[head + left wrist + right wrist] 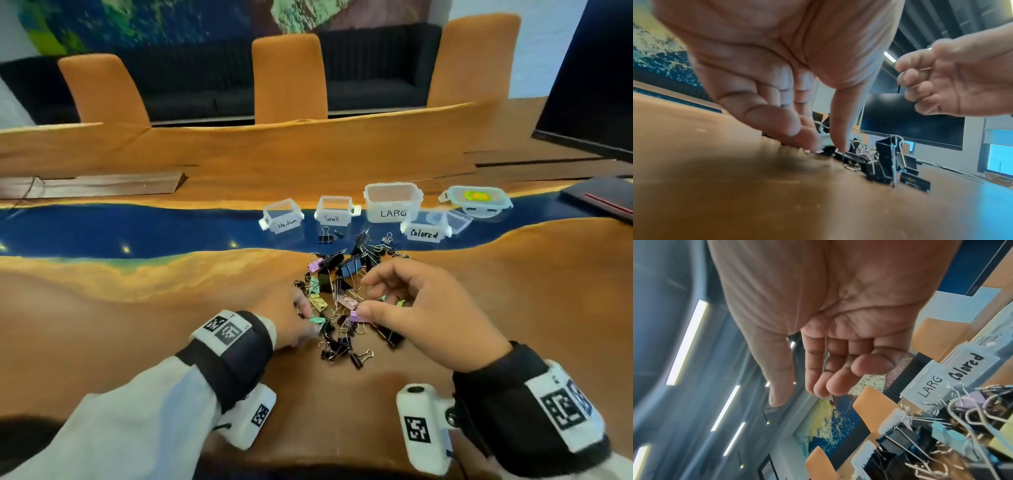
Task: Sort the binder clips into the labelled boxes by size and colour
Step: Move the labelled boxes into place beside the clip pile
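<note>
While the pile of binder clips [346,301] lies unsorted on the table [137,325] before four seemingly empty boxes [392,202], the left hand [291,318] pinches a teal clip [317,320] and the right hand [421,305] hovers loosely curled, holding nothing; next likely lift it to the "Colored" box [424,233].

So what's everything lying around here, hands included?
Binder clips: one pile, mostly black, some pink, green, purple; table middle.
Medium box: one, clear; blue strip, farthest left.
Small box: one, clear; right of Medium.
Large box: one, clear; right of Small.
Colored box: one, clear; in front of Large.
Lidded container: one, clear, blue-rimmed; far right.
Chairs: three, orange; behind table.
Monitor: one, black; right edge.
Left hand: pinching a teal clip.
Right hand: over the pile; its grip is unclear.
</note>
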Demonstrator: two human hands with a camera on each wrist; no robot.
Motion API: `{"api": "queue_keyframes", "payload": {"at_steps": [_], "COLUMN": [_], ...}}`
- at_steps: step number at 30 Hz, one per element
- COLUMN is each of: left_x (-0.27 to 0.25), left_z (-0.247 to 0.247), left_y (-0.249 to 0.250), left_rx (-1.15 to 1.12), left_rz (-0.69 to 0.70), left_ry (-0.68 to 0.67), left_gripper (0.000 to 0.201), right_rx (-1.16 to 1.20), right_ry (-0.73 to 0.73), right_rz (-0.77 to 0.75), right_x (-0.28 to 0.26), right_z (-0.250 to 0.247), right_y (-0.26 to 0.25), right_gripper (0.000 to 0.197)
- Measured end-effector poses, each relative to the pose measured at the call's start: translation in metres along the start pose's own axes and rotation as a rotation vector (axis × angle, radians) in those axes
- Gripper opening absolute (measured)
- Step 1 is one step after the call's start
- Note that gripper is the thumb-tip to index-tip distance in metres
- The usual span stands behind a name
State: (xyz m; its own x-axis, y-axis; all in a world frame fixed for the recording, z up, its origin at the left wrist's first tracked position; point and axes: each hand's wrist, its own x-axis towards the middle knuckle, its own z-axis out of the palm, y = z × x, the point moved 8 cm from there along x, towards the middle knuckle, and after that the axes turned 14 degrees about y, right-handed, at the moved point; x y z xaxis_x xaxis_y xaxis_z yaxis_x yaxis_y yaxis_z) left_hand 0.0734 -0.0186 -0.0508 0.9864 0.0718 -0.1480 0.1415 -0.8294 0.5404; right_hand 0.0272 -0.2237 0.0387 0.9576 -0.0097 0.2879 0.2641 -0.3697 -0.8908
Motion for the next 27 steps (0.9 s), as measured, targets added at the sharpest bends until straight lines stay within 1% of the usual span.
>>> {"api": "queue_keyframes", "payload": {"at_steps": [2,4,7,8,11,13,16,22,25,27], "left_x": [-0.003,-0.005,-0.008,-0.007,-0.004,0.001,0.007,0.003,0.003,0.002], "left_z": [-0.005,-0.008,-0.013,-0.017,-0.028,-0.03,-0.023,-0.009,-0.012,-0.017], "left_y": [0.0,-0.001,-0.006,-0.007,-0.007,-0.004,0.008,0.033,0.038,0.042], "left_rx": [-0.033,-0.122,-0.292,-0.33,-0.495,-0.654,-0.836,-0.952,-0.982,-0.989], "left_rz": [-0.026,-0.067,-0.156,-0.157,-0.104,-0.083,-0.087,-0.067,-0.071,-0.063], "left_ry": [0.007,-0.006,-0.019,-0.002,0.052,0.067,0.047,-0.011,-0.02,-0.034], "left_gripper": [0.017,0.013,0.002,0.006,0.006,0.008,0.008,0.009,0.006,0.01], "right_rx": [0.036,0.029,-0.072,-0.111,-0.177,-0.177,-0.12,0.102,0.135,0.153], "right_ry": [0.026,0.032,-0.026,-0.049,-0.109,-0.125,-0.123,-0.088,-0.081,-0.089], "right_rz": [0.019,0.042,0.05,0.038,-0.002,-0.028,-0.032,0.063,0.095,0.102], "right_x": [-0.005,-0.006,0.001,0.006,0.023,0.035,0.046,0.045,0.047,0.047], "right_z": [-0.004,-0.002,0.015,0.022,0.037,0.044,0.049,0.045,0.042,0.042], "right_y": [0.0,0.004,0.01,0.01,0.007,0.007,0.012,0.027,0.027,0.026], "right_gripper": [0.023,0.02,0.018,0.018,0.019,0.021,0.022,0.023,0.019,0.017]}}
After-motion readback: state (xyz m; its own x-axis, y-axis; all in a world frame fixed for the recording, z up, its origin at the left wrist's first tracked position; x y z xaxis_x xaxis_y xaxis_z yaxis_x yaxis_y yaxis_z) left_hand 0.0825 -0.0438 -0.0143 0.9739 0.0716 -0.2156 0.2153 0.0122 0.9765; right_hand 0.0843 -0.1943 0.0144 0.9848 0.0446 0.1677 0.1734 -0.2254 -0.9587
